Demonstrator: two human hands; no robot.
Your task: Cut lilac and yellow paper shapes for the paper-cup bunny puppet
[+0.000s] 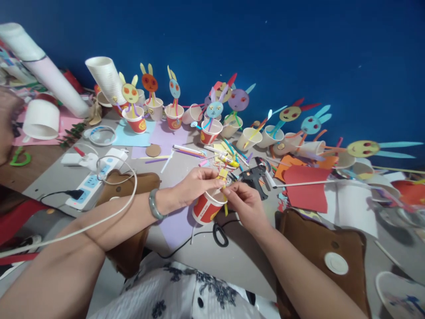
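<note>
A red and white paper cup (206, 209) stands upright in front of me, partly behind my fingers. My left hand (195, 188), with a bracelet at the wrist, is closed at the cup's rim, thumb and fingers pinching a small yellow piece (223, 173), perhaps paper. At the cup's right side, the fingertips of my right hand (244, 201) pinch a narrow yellow strip (226, 209) that hangs down outside the rim. Where the strip meets the yellow piece is hidden by my fingers. Just behind my right hand lies a black glue gun (255, 179).
Cups with paper rabbit figures (212, 113) line the blue wall. Pens and paper strips (189, 151) lie behind the cup. Scissors (220, 235) rest in front. At left is a power strip (96, 179) with a white cable crossing my left forearm; red paper (306, 188) lies right.
</note>
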